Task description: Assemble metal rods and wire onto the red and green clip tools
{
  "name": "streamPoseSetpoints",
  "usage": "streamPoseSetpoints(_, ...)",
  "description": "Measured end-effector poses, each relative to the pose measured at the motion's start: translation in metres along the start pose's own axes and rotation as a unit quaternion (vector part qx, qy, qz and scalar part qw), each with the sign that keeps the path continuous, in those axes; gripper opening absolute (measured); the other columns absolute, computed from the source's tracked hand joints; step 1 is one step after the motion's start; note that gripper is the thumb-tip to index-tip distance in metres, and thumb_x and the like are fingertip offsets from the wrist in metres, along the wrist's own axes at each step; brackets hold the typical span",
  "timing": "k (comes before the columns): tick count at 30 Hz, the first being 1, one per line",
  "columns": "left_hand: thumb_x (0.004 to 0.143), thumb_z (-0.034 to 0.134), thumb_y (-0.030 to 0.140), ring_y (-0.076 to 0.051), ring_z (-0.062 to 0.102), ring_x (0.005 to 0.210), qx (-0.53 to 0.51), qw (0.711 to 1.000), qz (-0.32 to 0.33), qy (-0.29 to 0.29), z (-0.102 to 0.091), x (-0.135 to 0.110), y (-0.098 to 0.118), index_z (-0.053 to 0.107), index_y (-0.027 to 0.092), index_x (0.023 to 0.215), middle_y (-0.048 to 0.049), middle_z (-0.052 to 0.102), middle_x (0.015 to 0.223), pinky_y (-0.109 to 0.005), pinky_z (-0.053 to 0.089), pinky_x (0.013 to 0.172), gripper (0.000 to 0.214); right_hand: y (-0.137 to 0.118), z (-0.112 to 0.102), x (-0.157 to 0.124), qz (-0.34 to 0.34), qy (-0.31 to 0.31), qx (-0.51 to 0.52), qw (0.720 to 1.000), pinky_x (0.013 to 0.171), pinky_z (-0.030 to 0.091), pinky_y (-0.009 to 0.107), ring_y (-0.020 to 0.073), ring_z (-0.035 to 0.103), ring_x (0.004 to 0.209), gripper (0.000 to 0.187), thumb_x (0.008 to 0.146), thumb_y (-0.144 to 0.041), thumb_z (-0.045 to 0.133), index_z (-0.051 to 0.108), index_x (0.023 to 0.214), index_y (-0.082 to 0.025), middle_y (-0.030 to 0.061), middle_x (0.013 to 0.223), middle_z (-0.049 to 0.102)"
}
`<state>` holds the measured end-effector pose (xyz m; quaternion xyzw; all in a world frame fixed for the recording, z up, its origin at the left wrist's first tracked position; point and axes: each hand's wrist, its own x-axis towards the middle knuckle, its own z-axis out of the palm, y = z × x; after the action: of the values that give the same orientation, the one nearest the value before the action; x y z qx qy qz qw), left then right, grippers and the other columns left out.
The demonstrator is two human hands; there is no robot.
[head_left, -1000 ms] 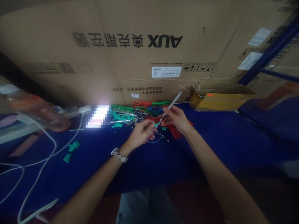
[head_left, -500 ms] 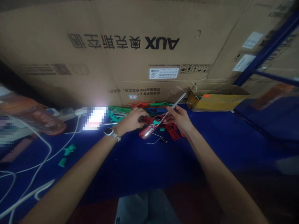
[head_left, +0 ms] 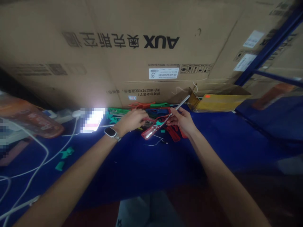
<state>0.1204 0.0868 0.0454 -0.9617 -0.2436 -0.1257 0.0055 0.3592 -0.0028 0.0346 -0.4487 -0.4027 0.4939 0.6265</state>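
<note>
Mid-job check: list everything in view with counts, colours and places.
AUX carton: one, brown, back.
Rack bars: several, blue, right.
Box: one, yellow, back right.
Bottle: one, orange-red, left edge.
Screen: one, glowing white, back left.
Cables: several, white, left.
Loose plastic pieces: two, teal, left.
Tabletop: one, blue, beneath.
Pile: one, multicoloured parts, back centre.
Thin wire: one, white, before the pile.
Long-neck lighter: one, red and silver, right hand.
Wristwatch: one, white, left wrist.
Trousers: one pair, grey-blue, bottom.
Left hand: one, bare, at the pile.
Right hand: one, bare, on lighter.
</note>
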Motion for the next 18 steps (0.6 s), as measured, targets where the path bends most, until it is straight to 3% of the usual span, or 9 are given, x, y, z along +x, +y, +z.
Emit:
streamPoseSetpoints(5, 0.096, 0.053, 0.026, -0.022, 0.066, 0.096, -0.119, 0.981, -0.081, 0.134, -0.011, -0.038, -0.006, 0.069, 0.020, 0.107, -0.0081, 0.070, 0.104, -0.036, 0.051, 0.087, 0.020, 0.003, 0.017, 0.001, 0.004, -0.018, 0.015, 1.000, 0.045, 0.060, 0.023, 0.0140, 0.068, 0.047, 0.042, 0.071, -0.048, 0.085, 0.057, 0.085, -0.019, -0.0019, 0.061, 0.068)
streamPoseSetpoints(7, 0.094, 0.058, 0.031, -0.021, 0.069, 0.092, -0.224, 0.945, -0.149, 0.184, -0.008, -0.054, -0.009, 0.067, 0.021, 0.116, -0.0077, 0.072, 0.103, -0.035, 0.053, 0.085, 0.026, 0.004, 0.028, 0.004, 0.007, -0.024, 0.019, 1.000, 0.045, 0.061, 0.024, 0.0144, 0.068, 0.047, 0.041, 0.072, -0.046, 0.085, 0.056, 0.083, -0.019, -0.0016, 0.062, 0.069)
streamPoseSetpoints(9, 0.092, 0.061, 0.036, -0.019, 0.072, 0.081, -0.347, 0.888, -0.207, 0.220, -0.002, -0.069, -0.012, 0.063, 0.019, 0.123, -0.0068, 0.071, 0.098, -0.034, 0.056, 0.078, 0.036, 0.006, 0.042, 0.008, 0.012, -0.032, 0.018, 0.999, 0.045, 0.061, 0.024, 0.0148, 0.069, 0.047, 0.040, 0.072, -0.045, 0.085, 0.055, 0.082, -0.020, -0.0014, 0.063, 0.069)
streamPoseSetpoints(13, 0.089, 0.064, 0.045, -0.017, 0.071, 0.072, -0.476, 0.793, -0.273, 0.265, 0.006, -0.091, -0.015, 0.066, 0.018, 0.119, -0.0064, 0.071, 0.098, -0.033, 0.059, 0.071, 0.041, 0.014, 0.070, 0.018, 0.021, -0.041, 0.017, 0.999, 0.044, 0.061, 0.024, 0.0149, 0.068, 0.045, 0.041, 0.073, -0.045, 0.085, 0.054, 0.081, -0.020, -0.0016, 0.061, 0.069)
streamPoseSetpoints(15, 0.085, 0.069, 0.044, -0.015, 0.069, 0.074, -0.501, 0.767, -0.277, 0.289, 0.008, -0.098, -0.015, 0.066, 0.019, 0.119, -0.0055, 0.071, 0.100, -0.032, 0.058, 0.072, 0.042, 0.020, 0.083, 0.022, 0.016, -0.044, 0.020, 0.999, 0.044, 0.061, 0.025, 0.0155, 0.068, 0.045, 0.042, 0.072, -0.047, 0.085, 0.053, 0.080, -0.020, -0.0018, 0.060, 0.069)
streamPoseSetpoints(18, 0.075, 0.080, 0.036, -0.016, 0.068, 0.086, -0.483, 0.766, -0.275, 0.323, 0.009, -0.105, -0.013, 0.066, 0.019, 0.119, -0.0050, 0.071, 0.103, -0.032, 0.058, 0.082, 0.049, 0.031, 0.097, 0.025, 0.009, -0.053, 0.030, 0.998, 0.044, 0.062, 0.026, 0.0166, 0.069, 0.047, 0.044, 0.069, -0.048, 0.086, 0.054, 0.080, -0.020, -0.0023, 0.059, 0.068)
